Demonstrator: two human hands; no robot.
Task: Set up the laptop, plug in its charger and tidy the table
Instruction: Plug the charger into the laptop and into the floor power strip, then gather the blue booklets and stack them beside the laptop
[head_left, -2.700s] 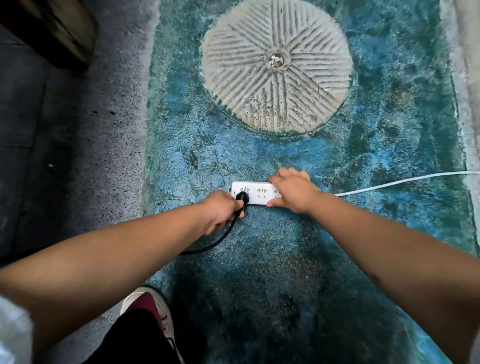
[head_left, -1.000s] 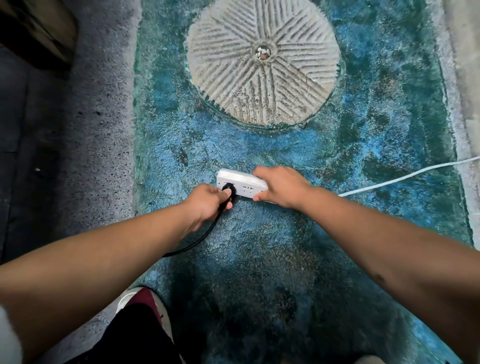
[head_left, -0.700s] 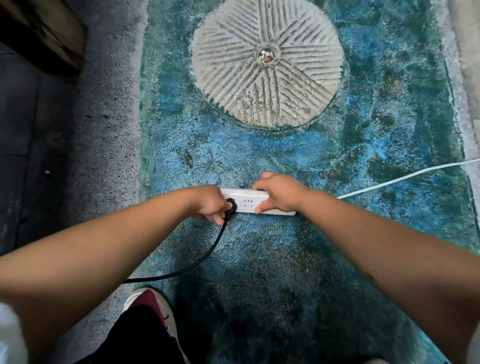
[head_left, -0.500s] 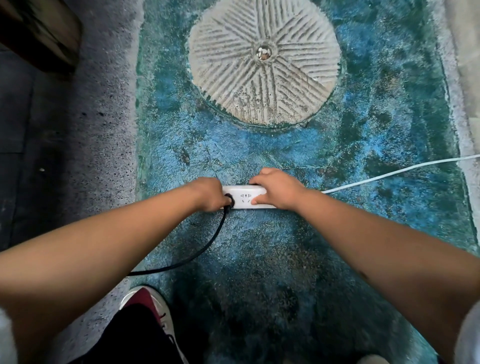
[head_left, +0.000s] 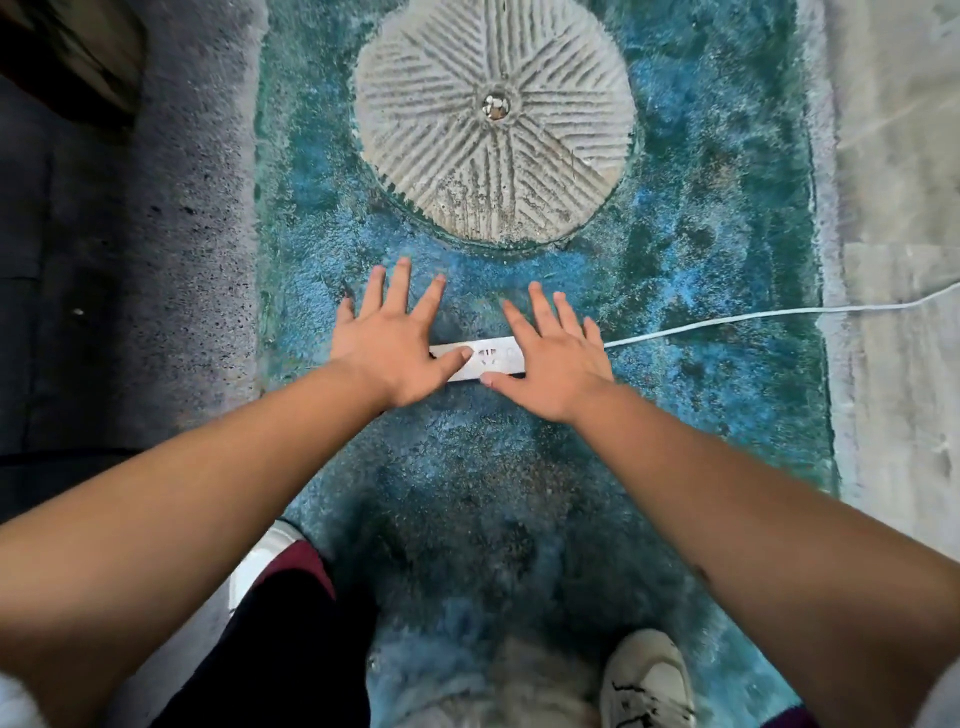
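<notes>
A white power strip (head_left: 485, 361) lies on a blue-green shaggy rug (head_left: 701, 249). Its white cable (head_left: 727, 319) runs off to the right. My left hand (head_left: 389, 348) hovers over the strip's left end with fingers spread, holding nothing. My right hand (head_left: 553, 358) is spread over the strip's right end, also holding nothing. A small black bit of the charger plug (head_left: 432, 355) shows at the edge of my left hand; the rest of the plug and its black cord are hidden under my hand and forearm.
A round, ribbed pale patch (head_left: 493, 119) sits in the rug beyond the strip. Dark floor (head_left: 52, 312) lies to the left and pale floor (head_left: 893, 364) to the right. My shoes (head_left: 649, 680) stand on the rug at the bottom.
My left hand has let go of the black charger plug and my right hand has let go of the power strip. Both hands have spread their fingers and lifted above it.
</notes>
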